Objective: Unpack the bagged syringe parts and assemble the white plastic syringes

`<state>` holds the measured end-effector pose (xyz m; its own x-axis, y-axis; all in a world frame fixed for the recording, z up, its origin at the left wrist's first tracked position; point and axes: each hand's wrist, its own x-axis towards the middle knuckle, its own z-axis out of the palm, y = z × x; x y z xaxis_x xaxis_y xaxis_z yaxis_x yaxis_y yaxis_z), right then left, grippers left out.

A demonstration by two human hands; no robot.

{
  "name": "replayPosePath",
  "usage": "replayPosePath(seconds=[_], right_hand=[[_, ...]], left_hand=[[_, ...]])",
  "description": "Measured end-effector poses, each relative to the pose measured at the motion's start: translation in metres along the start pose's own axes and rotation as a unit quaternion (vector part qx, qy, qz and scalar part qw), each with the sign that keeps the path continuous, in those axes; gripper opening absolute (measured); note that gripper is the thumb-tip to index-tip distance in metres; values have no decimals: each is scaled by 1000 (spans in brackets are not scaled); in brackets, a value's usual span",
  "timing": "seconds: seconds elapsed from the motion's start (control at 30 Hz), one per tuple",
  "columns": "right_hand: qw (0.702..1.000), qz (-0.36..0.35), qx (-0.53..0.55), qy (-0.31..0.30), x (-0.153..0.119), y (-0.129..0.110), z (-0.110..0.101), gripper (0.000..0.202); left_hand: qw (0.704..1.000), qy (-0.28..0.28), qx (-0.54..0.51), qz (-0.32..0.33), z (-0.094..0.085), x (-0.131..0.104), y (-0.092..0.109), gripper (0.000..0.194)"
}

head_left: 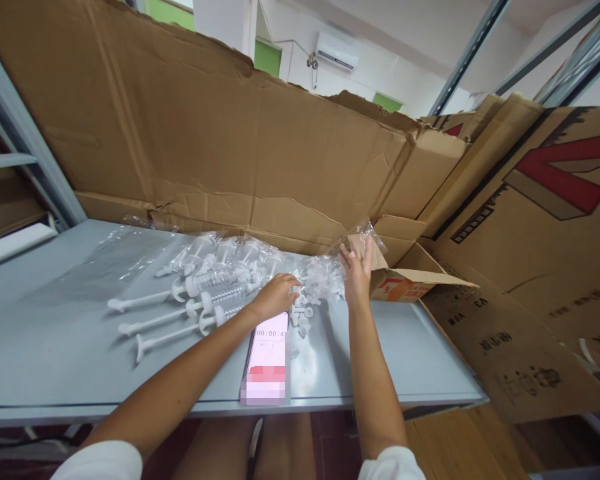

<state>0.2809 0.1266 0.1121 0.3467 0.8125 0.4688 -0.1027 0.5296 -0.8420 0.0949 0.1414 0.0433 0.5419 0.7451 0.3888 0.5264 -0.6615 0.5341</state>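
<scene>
My left hand (pixel 276 296) has its fingers curled down beside small white plastic parts (pixel 301 313), just above a phone (pixel 267 357) that shows a timer. Whatever it may hold is hidden. My right hand (pixel 356 267) is raised with fingers apart at a clear plastic bag (pixel 325 277) of white parts, touching its right end. To the left lie several clear syringe-like tubes (pixel 225 295) with long white plungers (pixel 155 325). Behind them are more of these in clear bags (pixel 200 250).
An open cardboard box (pixel 405 285) stands right of my right hand. Tall cardboard (pixel 280 153) walls the back of the grey table (pixel 55 333), and a large printed carton (pixel 530 267) is at the right. Flat clear plastic (pixel 115 260) lies at the back left.
</scene>
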Motion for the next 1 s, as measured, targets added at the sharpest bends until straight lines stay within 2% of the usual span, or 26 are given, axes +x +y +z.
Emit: replayPosePath(seconds=[0.13, 0.23, 0.43, 0.57, 0.7, 0.77, 0.8, 0.87, 0.93, 1.0], right_hand=[[992, -47, -52, -105, 10, -13, 22, 66], [980, -97, -89, -150, 20, -20, 34, 64], [973, -142, -113, -145, 33, -31, 38, 56], [978, -156, -85, -107, 34, -46, 32, 56], [990, -98, -20, -96, 27, -60, 20, 57], [991, -52, 35, -114, 21, -63, 15, 55], [990, -27, 63, -125, 18, -64, 12, 54], [984, 29, 106, -142, 12, -61, 9, 52], [977, 83, 129, -150, 8, -55, 6, 49], [973, 122, 137, -138, 7, -44, 2, 46]], left_hand=[[997, -16, 67, 39, 2, -3, 4, 25], [995, -15, 87, 46, 3, -4, 3, 25], [994, 13, 94, 49, 3, -3, 2, 20], [996, 63, 62, 17, -2, -1, 5, 21], [986, 160, -49, -4, -14, 1, 9, 35], [974, 182, -136, -13, -21, 3, 11, 42], [966, 175, -187, -20, -25, 4, 12, 45], [948, 127, -290, -36, -31, 4, 15, 45], [927, 66, -367, -50, -36, 4, 17, 35], [913, 28, -402, -62, -41, 2, 20, 26]])
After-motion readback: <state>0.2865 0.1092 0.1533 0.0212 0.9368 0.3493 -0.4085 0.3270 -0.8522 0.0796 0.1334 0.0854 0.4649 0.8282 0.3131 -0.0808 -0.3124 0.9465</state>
